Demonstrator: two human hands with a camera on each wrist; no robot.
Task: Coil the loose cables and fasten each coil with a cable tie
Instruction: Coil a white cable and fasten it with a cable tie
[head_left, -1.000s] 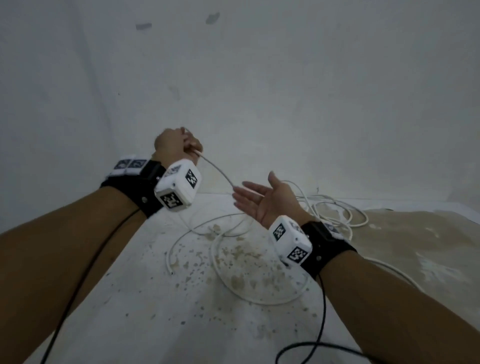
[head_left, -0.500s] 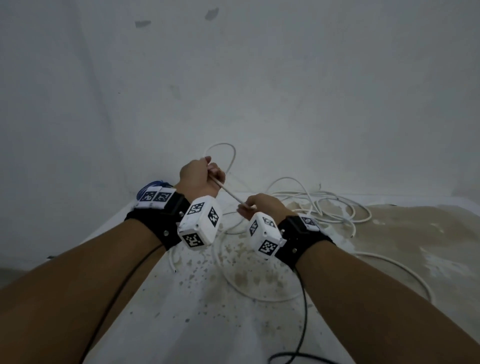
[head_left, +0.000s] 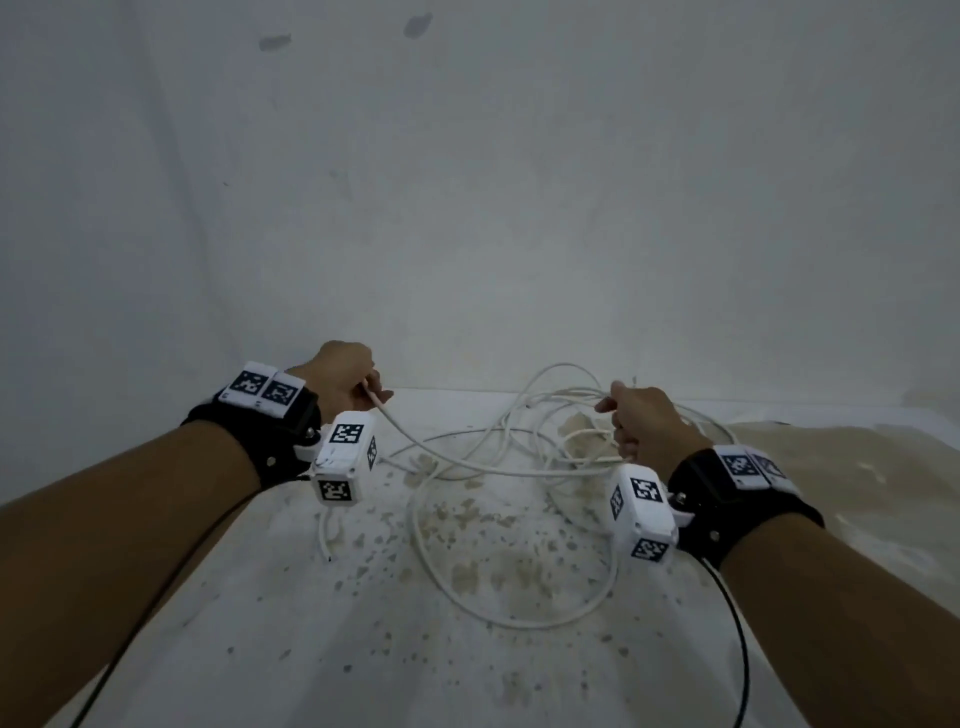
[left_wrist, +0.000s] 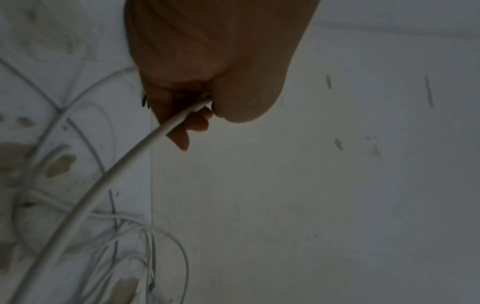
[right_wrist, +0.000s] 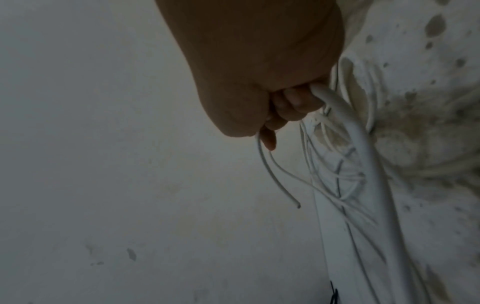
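Two hands now well apart: half a second ago they were nearly touching at centre, with a loop raised above the left one. Left hand (head_left: 345, 376) sits left and far, right hand (head_left: 644, 423) has swung out to the right. That loop is no longer up.

Left hand: fingers curled round the white cable (head_left: 470, 467) close to one end; the wrist view shows the cable (left_wrist: 124, 158) leaving the fist and running down to the desk (head_left: 363, 649).

Right hand: closed on the same cable further along, plus thinner strands by its fingertips; the wrist view shows a thick run (right_wrist: 363, 154) and a short free end (right_wrist: 275, 181) hanging from the fist.

Between the hands the cable sags in a shallow curve. Remaining length lies loose on the stained desk: one big loop near centre, a tangle at the far right by the wall (head_left: 467, 182).

Read: a fresh span has been drawn out, probably measuring the next turn. No fixed coil visible in either hand, so coiling looks early. Cannot make out a cable tie in any view. Risk: the far tangle snagging as more length gets pulled.
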